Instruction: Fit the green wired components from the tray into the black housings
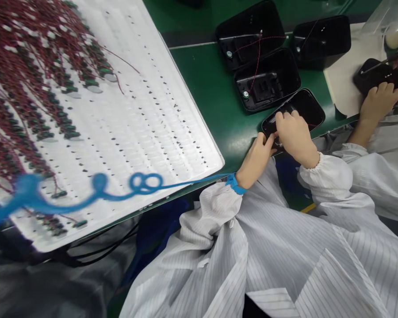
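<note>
A black plastic housing (312, 107) lies open side up at the front edge of the green bench. My left hand (256, 159), wearing a blue wrist strap (236, 183), pinches the housing's near left edge with thumb and fingers. Over the housing's left part is my right hand (295, 136), its fingers curled down inside the cavity. Whatever those fingers press or grip is hidden beneath them. A bit of thin red wire shows at the housing's right inner side. Just behind it sits another open black housing (287, 73) with a small round silver part and red wire.
A white tray (185, 145) on the left carries rows of small green boards with red wires (53, 48). A blue coiled cord (112, 194) crosses its front. More black housings (331, 39) stand behind. At right, a co-worker's hand (380, 104) touches a black part (368, 81).
</note>
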Tool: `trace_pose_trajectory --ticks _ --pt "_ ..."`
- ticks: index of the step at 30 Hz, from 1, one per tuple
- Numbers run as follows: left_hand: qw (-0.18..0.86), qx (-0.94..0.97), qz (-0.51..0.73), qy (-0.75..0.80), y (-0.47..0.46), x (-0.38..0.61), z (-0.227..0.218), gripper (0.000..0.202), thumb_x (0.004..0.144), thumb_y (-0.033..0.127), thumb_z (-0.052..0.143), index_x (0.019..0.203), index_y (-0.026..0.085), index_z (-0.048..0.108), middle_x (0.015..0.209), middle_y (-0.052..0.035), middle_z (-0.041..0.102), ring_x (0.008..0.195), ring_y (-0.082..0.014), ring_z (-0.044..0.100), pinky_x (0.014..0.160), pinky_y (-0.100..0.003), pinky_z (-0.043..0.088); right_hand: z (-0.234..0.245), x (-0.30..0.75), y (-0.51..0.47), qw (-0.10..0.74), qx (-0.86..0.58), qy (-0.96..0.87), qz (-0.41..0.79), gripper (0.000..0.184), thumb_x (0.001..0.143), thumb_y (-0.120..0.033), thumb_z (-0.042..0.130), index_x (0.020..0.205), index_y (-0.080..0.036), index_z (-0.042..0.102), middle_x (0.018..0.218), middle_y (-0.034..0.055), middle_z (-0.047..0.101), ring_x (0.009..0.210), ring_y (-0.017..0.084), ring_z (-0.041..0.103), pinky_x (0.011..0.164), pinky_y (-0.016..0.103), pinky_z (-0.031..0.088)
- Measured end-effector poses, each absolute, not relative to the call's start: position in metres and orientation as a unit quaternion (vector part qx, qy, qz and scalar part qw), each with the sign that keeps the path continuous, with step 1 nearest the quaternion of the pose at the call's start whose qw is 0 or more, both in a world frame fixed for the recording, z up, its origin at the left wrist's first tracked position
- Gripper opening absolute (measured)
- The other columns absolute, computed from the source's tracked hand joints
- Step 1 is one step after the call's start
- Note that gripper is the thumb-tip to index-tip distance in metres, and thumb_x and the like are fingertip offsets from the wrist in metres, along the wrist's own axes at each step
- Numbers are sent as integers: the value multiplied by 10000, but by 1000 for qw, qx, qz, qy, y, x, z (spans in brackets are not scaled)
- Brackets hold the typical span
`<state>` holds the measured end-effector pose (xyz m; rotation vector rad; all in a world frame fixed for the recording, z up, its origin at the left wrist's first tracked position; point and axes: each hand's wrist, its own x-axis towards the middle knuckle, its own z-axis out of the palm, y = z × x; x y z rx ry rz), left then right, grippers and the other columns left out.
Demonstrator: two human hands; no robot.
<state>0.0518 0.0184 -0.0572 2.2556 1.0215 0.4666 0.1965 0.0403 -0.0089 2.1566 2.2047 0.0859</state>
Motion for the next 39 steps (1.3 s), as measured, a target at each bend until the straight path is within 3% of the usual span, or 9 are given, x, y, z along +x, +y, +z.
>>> trace_pose_trajectory --ticks 4,7,13,20,24,28,32,36,39 --pt "219 877 131 407 16 52 -54 477 1038 280 475 1477 97 446 1149 -166 580 1039 -281 616 913 -412 570 -10 195 25 -45 659 748 71 243 1031 -208 425 989 -178 663 1285 123 640 1237 301 541 1067 544 448" --pt "200 882 130 406 15 51 -54 472 1033 304 496 1465 116 460 1140 -154 586 1029 -271 615 905 -395 570 -6 199 2 -91 668 735 79 249 1039 -241 439 1009 -238 687 1394 65 600 1281 272 497 1139 539 392" --pt "224 872 111 420 18 51 -50 500 1004 305 564 1475 168 466 1144 -144 574 1051 -266 621 912 -355 552 -10 214 -41 -227 719 644 133 379 1025 -172 383 925 -251 740 1184 77 675 1069 239 546 944 444 502" --pt "193 885 -10 424 26 54 -24 544 996 342 601 1503 199 467 1193 -151 594 1070 -256 621 854 -312 546 -38 226 -44 -324 710 613 126 358 981 -117 451 796 -243 731 1040 54 698 943 208 546 798 382 493" --pt "147 900 -55 406 29 57 -11 528 998 338 607 1481 155 502 1138 -148 648 1026 -261 626 793 -325 532 -44 230 -37 -362 687 619 119 353 973 -103 468 771 -242 722 972 38 713 899 194 564 761 371 489" --pt "109 923 -70 362 29 70 -4 355 1012 108 454 1303 87 656 1131 -157 688 964 -238 635 735 -329 498 -48 229 -32 -376 685 613 118 370 976 -108 459 748 -240 719 913 32 715 864 186 575 774 378 490" --pt "81 948 -84 296 30 79 -1 442 961 -27 338 1156 38 729 1097 -182 708 973 -238 645 706 -322 469 -54 229 -29 -367 697 608 103 374 988 -130 453 762 -242 729 909 36 716 864 185 576 817 396 481" --pt "70 954 -65 284 33 70 -8 399 994 40 389 1291 -14 649 1170 -188 702 959 -233 642 713 -337 473 -62 231 -29 -374 698 606 74 346 986 -125 459 793 -237 723 925 38 707 886 188 578 835 409 461" --pt "76 951 -44 298 34 56 -21 442 1053 216 437 1418 -9 543 1129 -167 698 947 -239 641 721 -349 478 -69 232 -30 -369 700 608 68 348 974 -107 445 812 -237 725 948 40 698 892 188 582 823 402 457"
